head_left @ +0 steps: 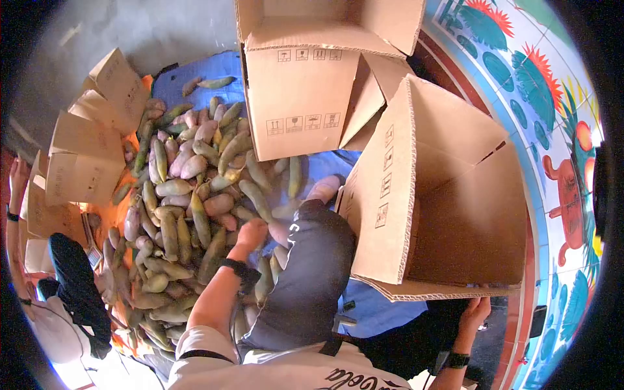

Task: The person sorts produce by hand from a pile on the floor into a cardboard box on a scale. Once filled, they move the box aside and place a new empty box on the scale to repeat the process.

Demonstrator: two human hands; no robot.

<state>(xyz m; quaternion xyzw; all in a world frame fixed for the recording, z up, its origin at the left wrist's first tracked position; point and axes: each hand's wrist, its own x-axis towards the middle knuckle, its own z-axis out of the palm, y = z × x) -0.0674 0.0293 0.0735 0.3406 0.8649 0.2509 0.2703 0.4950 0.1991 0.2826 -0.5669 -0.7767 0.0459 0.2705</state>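
My left hand [251, 234] is closed above the radishes, just left of my bent knee, with a pinkish radish [279, 232] close to its fingers. Whatever those fingers hold, if anything, is hidden. A large heap of long green and pink radishes [170, 237] spreads in front of me and to the left. At the lower right, my right hand [476, 312] grips the near bottom edge of an open cardboard box [383, 188]. This box is tilted, its opening turned to the right, and the inside that shows is bare cardboard.
A second open cardboard box [299, 97] stands behind the heap. More opened boxes [88, 156] line the left side. Blue sheeting [387, 309] and orange sheeting [110, 224] lie underneath. Another person's hand [19, 174] reaches in at far left. A painted wall [559, 130] curves along the right.
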